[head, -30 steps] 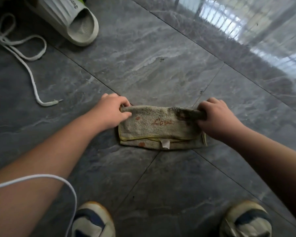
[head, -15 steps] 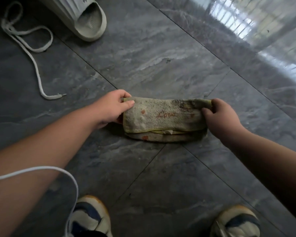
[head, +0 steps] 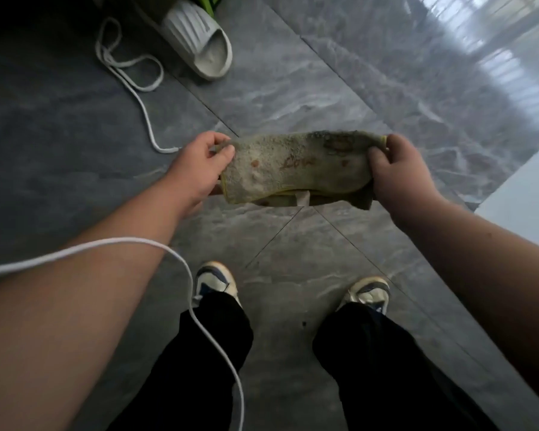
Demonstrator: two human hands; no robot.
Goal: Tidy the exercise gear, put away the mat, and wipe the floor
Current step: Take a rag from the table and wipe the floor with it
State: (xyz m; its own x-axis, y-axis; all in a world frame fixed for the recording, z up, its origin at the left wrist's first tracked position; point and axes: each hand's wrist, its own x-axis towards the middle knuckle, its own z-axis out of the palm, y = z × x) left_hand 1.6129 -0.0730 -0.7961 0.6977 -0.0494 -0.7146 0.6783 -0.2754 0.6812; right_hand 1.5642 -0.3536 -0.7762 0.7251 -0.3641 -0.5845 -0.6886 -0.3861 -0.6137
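Note:
A folded, dirty yellowish cloth point(head: 296, 168) with red stitched lettering hangs in the air above the grey marble-look floor point(head: 293, 88). My left hand point(head: 199, 169) pinches its left end and my right hand point(head: 395, 172) grips its right end, stretching it between them. A white tag dangles from the cloth's lower edge. Dark smudges mark the cloth near my right hand.
A white slipper point(head: 199, 42) lies at the top, with a white lace-like cord point(head: 128, 79) looped on the floor beside it. A thin white cable point(head: 181, 265) crosses my left forearm. My two sneakers point(head: 215, 281) stand below. A white surface point(head: 523, 197) sits at right.
Both hands have lifted the cloth off the floor and towards me; the view has risen, so my legs and both shoes show more fully.

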